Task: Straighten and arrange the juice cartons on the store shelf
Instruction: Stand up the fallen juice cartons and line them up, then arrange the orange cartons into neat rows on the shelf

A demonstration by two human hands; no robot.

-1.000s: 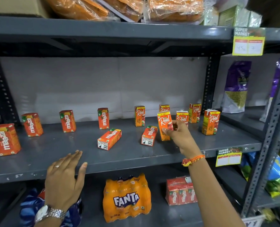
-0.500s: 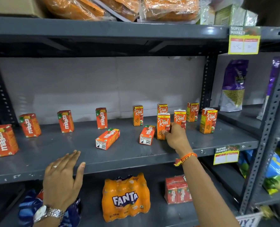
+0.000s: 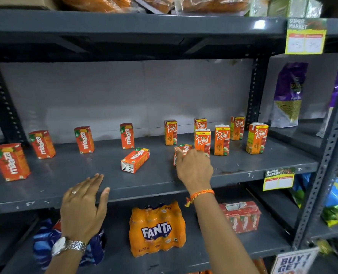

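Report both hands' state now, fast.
Left hand: open, flat on the shelf edge, holding nothing.
Right hand: reaching over the fallen Maaza carton; grip cannot be told.

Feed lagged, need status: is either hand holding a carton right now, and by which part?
Left hand holds nothing. Right hand covers the fallen Maaza carton; a closed grip cannot be told.

Dim, even store light; glare spot on the upper shelf edge (image 3: 260, 24) (perhaps an overhead lamp); edges bowed, slightly soft.

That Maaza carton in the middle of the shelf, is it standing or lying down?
Lying down: the Maaza carton rests on its long side, its end flap facing forward.
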